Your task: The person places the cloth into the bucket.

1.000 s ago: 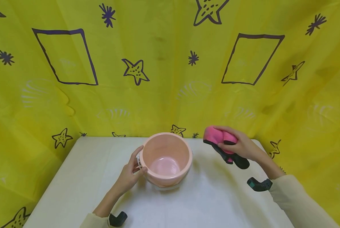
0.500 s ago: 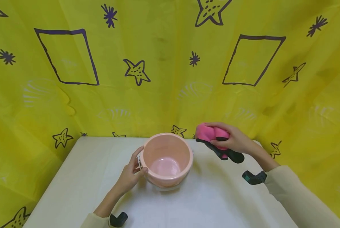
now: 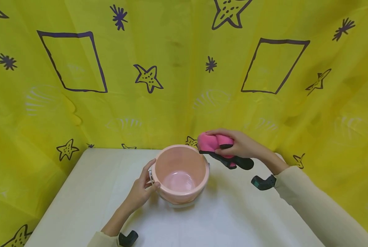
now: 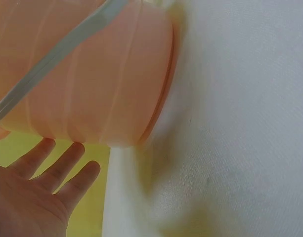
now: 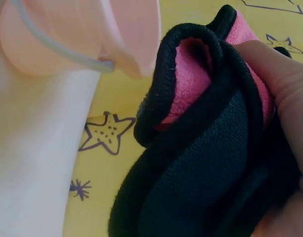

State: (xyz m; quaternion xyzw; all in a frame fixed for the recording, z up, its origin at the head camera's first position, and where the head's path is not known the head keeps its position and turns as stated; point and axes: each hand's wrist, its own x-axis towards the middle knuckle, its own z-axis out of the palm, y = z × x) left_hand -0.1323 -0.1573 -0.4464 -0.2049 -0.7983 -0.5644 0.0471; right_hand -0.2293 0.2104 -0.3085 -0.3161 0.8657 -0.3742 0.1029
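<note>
A pale peach bucket (image 3: 179,197) stands on the white table, its mouth tilted toward the head camera. My left hand (image 3: 140,188) holds its left side, thumb and index finger at the rim. In the left wrist view, fingertips (image 4: 78,148) of that hand touch the bucket's ribbed wall (image 4: 92,84). A bunched pink and black cloth (image 3: 213,143), fleecy with black edging, is gripped in my right hand (image 3: 240,144). The right hand is raised above the table, at the bucket's right rim. In the right wrist view, the cloth (image 5: 205,143) shows folded layers, close to the bucket (image 5: 82,29).
The bucket's grey-white handle (image 4: 57,57) hangs down along its outside. A yellow curtain (image 3: 171,109) with starfish drawings encloses the back and sides of the white table (image 3: 88,192). A dark device (image 3: 263,182) sits at each wrist.
My right hand has carried the cloth leftward and slightly up, from right of the bucket to its right rim. The left hand and bucket have stayed in place.
</note>
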